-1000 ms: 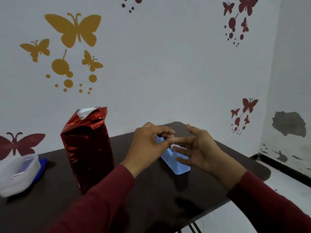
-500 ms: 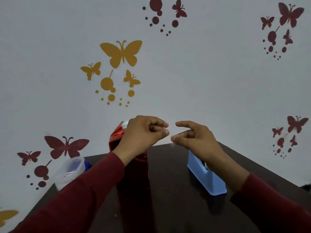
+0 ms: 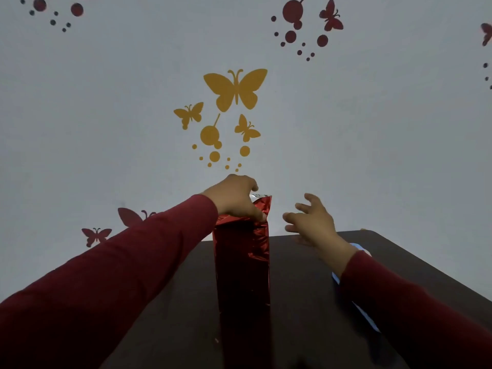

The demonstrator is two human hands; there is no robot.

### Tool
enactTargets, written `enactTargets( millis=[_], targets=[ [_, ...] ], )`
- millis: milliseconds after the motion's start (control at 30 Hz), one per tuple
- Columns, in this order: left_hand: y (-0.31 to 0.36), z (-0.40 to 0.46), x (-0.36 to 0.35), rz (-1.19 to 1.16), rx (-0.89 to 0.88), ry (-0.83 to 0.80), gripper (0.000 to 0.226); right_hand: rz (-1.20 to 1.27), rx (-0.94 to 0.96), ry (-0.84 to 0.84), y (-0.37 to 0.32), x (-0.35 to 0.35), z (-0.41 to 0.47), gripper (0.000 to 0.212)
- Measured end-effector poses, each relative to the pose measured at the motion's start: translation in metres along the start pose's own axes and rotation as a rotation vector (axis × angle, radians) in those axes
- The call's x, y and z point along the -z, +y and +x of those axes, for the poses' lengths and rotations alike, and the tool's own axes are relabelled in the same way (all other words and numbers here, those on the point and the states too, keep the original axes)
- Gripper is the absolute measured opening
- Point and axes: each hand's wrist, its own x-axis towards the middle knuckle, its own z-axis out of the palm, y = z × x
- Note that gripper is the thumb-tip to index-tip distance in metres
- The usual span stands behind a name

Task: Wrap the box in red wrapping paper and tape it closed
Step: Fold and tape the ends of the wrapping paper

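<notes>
The tall box in shiny red wrapping paper (image 3: pixel 242 275) stands upright on the dark table (image 3: pixel 300 288), in the middle of the view. My left hand (image 3: pixel 235 198) lies over its top end, the thumb pressing the folded paper down at the near edge. A silver flap of the paper (image 3: pixel 262 197) sticks up just right of that hand. My right hand (image 3: pixel 310 219) hovers to the right of the box top with fingers spread, touching nothing. The blue tape dispenser (image 3: pixel 354 304) is mostly hidden behind my right sleeve.
A white wall with yellow and red butterfly stickers (image 3: pixel 235 89) rises right behind the table. The table's right edge (image 3: pixel 426 272) runs diagonally toward me.
Both hands left the tape dispenser and rose to the box. My left hand came down on the box top; my right hand opened. The view swung left, putting the box at centre.
</notes>
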Motion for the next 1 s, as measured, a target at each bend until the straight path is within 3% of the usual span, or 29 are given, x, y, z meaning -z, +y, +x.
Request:
enactTargets(
  millis=[100,233,300,433,500,633,700,800,933,1000],
  targets=[
    [-0.001,0.009,0.010,-0.040,-0.050,0.003,0.049,0.163,-0.122,-0.082,0.001,-0.017,0.008,0.079],
    [-0.004,0.012,0.019,-0.256,-0.099,0.142,0.023,0.266,-0.207,-0.148,0.000,-0.028,0.014,0.080],
    [-0.002,0.013,0.019,-0.325,-0.082,0.193,0.028,0.267,-0.225,-0.161,-0.002,-0.031,0.014,0.082],
    [0.003,0.018,0.019,0.044,-0.022,-0.080,0.078,0.250,-0.236,-0.181,-0.009,-0.035,0.006,0.085],
    [0.003,0.019,0.024,0.049,-0.042,-0.070,0.070,0.268,-0.247,-0.182,-0.010,-0.035,0.005,0.083],
    [0.003,0.019,0.033,-0.292,-0.107,0.130,0.034,0.280,-0.249,-0.183,-0.009,-0.032,0.006,0.080],
    [0.005,0.017,0.031,-0.272,-0.078,0.086,0.047,0.283,-0.248,-0.188,-0.007,-0.032,0.006,0.080],
    [0.007,0.022,0.017,-0.038,0.010,-0.072,0.077,0.279,-0.244,-0.190,-0.008,-0.032,0.003,0.079],
    [0.003,0.035,0.014,-0.462,-0.043,-0.036,0.040,0.296,-0.239,-0.176,-0.010,-0.030,-0.001,0.074],
    [-0.004,0.043,0.017,-0.427,-0.063,0.072,0.042,0.286,-0.237,-0.171,-0.009,-0.027,-0.002,0.073]
  ],
)
